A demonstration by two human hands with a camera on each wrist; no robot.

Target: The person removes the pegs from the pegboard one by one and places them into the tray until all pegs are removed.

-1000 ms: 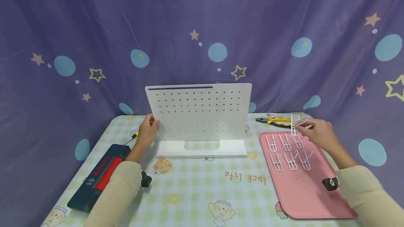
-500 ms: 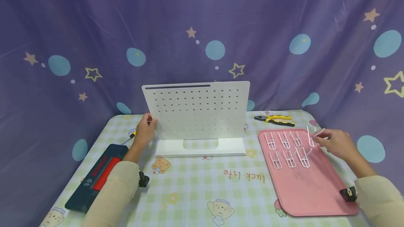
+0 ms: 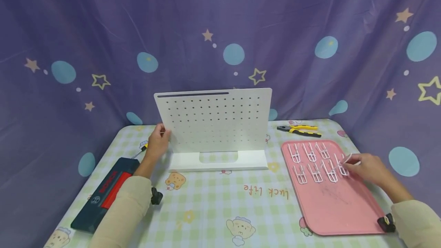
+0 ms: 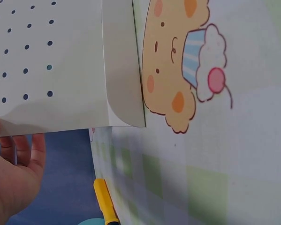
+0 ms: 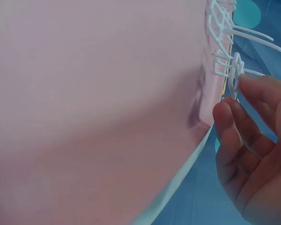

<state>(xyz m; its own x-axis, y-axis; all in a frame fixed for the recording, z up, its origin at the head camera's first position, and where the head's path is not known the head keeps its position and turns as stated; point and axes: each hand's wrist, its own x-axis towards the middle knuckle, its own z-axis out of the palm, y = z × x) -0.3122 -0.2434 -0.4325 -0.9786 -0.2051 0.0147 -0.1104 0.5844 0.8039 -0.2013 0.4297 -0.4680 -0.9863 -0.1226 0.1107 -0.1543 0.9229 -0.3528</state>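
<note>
A white pegboard [image 3: 220, 125] with rows of small holes stands upright on its base, leaning back a little. My left hand [image 3: 158, 144] grips its left edge; in the left wrist view the fingers [image 4: 23, 150] curl behind the board. Over at the pink tray [image 3: 330, 213], my right hand [image 3: 366, 167] pinches a white wire hook [image 3: 341, 165] between thumb and fingertips, at the right end of the nearer row. Several similar wire hooks [image 3: 315, 172] lie in two rows on the tray's far half. Whether the pinched hook touches the tray is unclear.
Yellow-black pliers [image 3: 301, 130] lie behind the tray. A dark green Bosch case [image 3: 100, 198] with a red panel sits at the left, a screwdriver [image 3: 140, 150] beyond it. A checked cloth [image 3: 213, 206] covers the table; a purple curtain [image 3: 189, 22] hangs behind.
My right hand has carried the wire hook right and then down toward me, from near the pliers to beside the nearer row. My left hand stays on the pegboard's edge.
</note>
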